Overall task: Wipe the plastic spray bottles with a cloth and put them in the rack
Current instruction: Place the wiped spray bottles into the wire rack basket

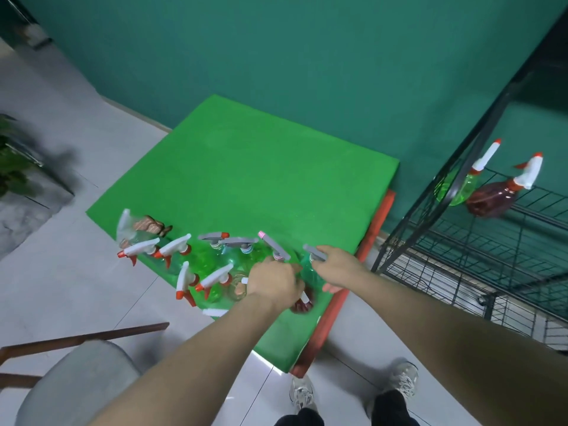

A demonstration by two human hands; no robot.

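Several spray bottles (212, 262), mostly green, with white-and-red or grey trigger heads, crowd the near left part of the green table (246, 167). My right hand (338, 267) grips the neck of a green spray bottle (310, 272) under its grey trigger head. My left hand (275, 282) has its fingers curled round the left side of that same bottle. A dark red bottle (302, 305) lies partly hidden under my left hand. A striped brown-and-pink cloth (152, 226) lies at the table's left edge. The black wire rack (491, 250) on the right holds a green bottle (461, 189) and a dark red bottle (491, 198).
A red bar (378, 222) runs along the table's right edge, close to the rack's frame. A grey chair (76, 382) with a brown wooden rail stands at the lower left. A potted plant (12, 167) stands at the far left. My feet are on the tiled floor below the table.
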